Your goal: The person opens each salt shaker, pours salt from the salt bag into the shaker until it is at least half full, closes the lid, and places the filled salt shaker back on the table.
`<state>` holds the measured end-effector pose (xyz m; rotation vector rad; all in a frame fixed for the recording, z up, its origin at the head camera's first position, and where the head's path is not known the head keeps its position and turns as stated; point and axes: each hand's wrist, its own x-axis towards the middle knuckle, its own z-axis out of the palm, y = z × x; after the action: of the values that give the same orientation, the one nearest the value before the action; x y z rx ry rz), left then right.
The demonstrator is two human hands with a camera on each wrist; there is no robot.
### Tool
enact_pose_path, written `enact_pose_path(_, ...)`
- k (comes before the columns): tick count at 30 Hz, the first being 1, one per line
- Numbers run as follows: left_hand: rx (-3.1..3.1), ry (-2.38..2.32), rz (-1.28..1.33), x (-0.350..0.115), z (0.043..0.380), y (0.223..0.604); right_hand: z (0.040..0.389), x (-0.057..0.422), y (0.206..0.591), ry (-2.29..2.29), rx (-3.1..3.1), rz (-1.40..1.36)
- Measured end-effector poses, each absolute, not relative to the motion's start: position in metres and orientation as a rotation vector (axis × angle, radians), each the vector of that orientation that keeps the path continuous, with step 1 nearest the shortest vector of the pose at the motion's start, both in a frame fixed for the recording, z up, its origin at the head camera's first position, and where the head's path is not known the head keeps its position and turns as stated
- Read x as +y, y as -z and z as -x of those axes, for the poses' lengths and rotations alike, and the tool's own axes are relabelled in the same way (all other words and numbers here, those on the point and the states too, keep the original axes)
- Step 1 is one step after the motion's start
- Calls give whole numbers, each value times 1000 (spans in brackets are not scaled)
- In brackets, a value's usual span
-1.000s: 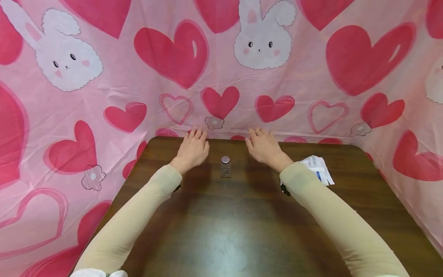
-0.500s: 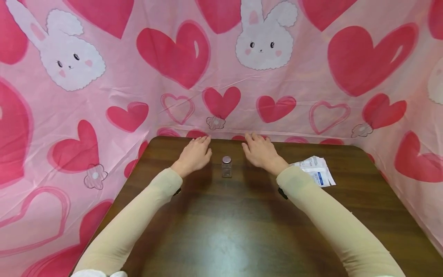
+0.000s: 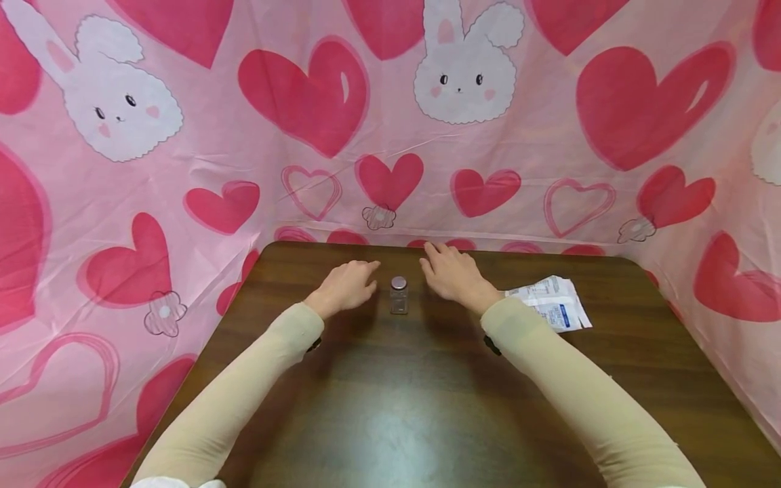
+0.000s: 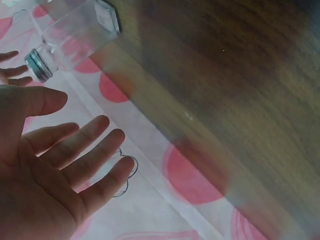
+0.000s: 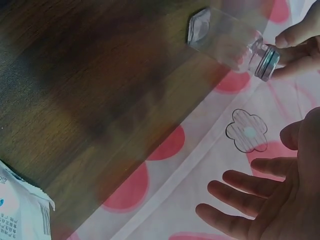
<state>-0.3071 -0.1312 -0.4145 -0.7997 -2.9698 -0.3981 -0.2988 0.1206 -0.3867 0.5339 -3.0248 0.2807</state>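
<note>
A small clear bottle (image 3: 398, 300) with a metallic screw cap stands upright on the dark wooden table, between the two hands. My left hand (image 3: 345, 286) is just left of it, fingers extended and apart from the glass. On the other side, my right hand (image 3: 454, 274) hovers slightly beyond the bottle with its fingers spread. In the left wrist view the palm and loose fingers (image 4: 95, 165) show nothing held, and the bottle (image 4: 75, 37) is past the thumb. The right wrist view likewise has a bare palm (image 5: 280, 195), with the bottle (image 5: 232, 42) farther off.
A torn white packet (image 3: 555, 305) with blue print lies right of the right hand, partly behind its sleeve. The wooden table (image 3: 390, 393) ends at a pink heart-and-rabbit cloth (image 3: 525, 149) hanging at the back and sides.
Both hands have drawn back from the table's far edge and come closer to the bottle, the left one lower. More of the packet shows. The bottle has stayed in place.
</note>
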Motion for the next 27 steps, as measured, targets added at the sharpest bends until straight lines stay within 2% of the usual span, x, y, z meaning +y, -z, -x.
enact_pose_path(7,-2993,456,882,-129,308,423,298,114,391,-239,-3009,-562)
enact_pose_path(14,-3033,802,929,-130,312,430,299,106,391,-244,-2979,-595)
enact_pose_path(27,-2972,857,903,-122,310,445,299,90,397,-216,-2982,-687)
